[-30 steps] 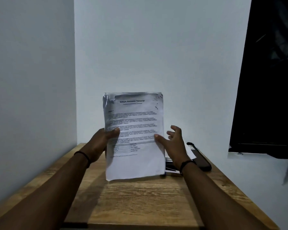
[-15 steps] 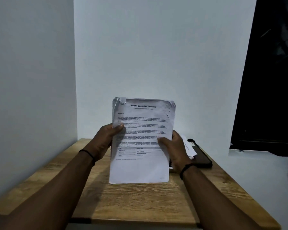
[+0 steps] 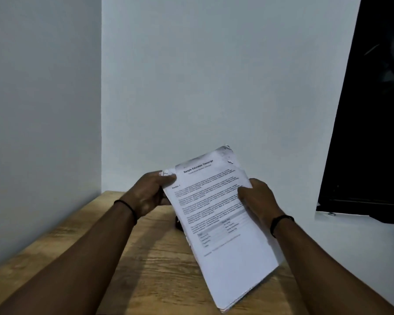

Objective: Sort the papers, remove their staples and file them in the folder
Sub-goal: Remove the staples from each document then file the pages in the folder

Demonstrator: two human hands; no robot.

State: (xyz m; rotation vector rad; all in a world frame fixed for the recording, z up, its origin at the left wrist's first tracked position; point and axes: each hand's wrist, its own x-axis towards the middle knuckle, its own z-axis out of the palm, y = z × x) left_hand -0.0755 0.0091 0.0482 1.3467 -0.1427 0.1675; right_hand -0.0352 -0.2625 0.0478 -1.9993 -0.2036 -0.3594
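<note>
Papers (image 3: 223, 214) tilted above table (image 3: 155, 264) — left hand (image 3: 149, 192) left, right hand (image 3: 257, 198) right.

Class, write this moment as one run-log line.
stage: sorting | left hand: pinches top corner of paper stack | right hand: grips stack's right edge | stack: tilted, above wooden table

The papers (image 3: 216, 214) are a thin white stack, printed with black text and a small table, top edge crumpled and torn. They are held above the table, tilted clockwise.
</note>
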